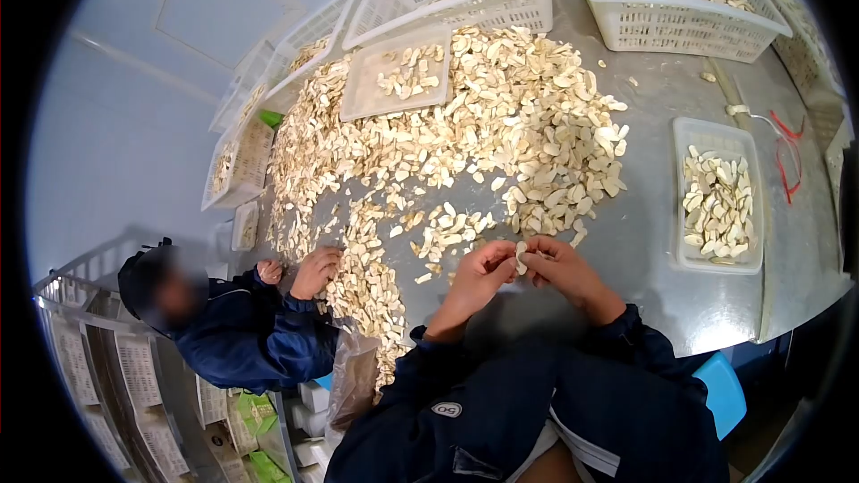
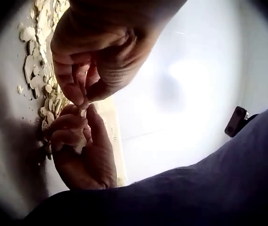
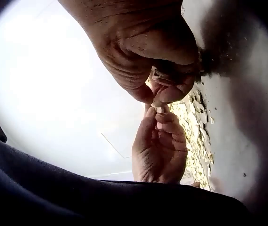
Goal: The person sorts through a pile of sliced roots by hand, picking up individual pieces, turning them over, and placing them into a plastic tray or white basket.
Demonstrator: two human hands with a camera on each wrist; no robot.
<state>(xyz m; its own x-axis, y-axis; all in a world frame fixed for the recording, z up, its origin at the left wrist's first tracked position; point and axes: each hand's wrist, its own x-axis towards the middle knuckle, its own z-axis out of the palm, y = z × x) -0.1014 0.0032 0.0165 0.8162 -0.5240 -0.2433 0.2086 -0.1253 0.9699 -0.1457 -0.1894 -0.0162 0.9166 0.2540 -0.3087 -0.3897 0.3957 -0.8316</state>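
Note:
In the head view both hands meet over the near edge of a metal table (image 1: 626, 241). A small pale, flat slice (image 1: 522, 258) sits between them, pinched by the fingertips of the left hand (image 1: 483, 275) and the right hand (image 1: 571, 275). Seen from the left wrist, the slice (image 2: 82, 113) is a narrow light piece, mostly covered by fingers. More pale pieces (image 3: 157, 77) show inside the curled fingers of the right hand in the right wrist view. Beyond the hands spreads a large heap of similar slices (image 1: 420, 139).
A clear plastic tub (image 1: 758, 215) of slices stands at the right, near red cord (image 1: 787, 156). Another shallow tray (image 1: 394, 107) lies on the heap. White baskets (image 1: 689, 36) line the back. At left, another person's hand (image 1: 315, 272) is at the heap.

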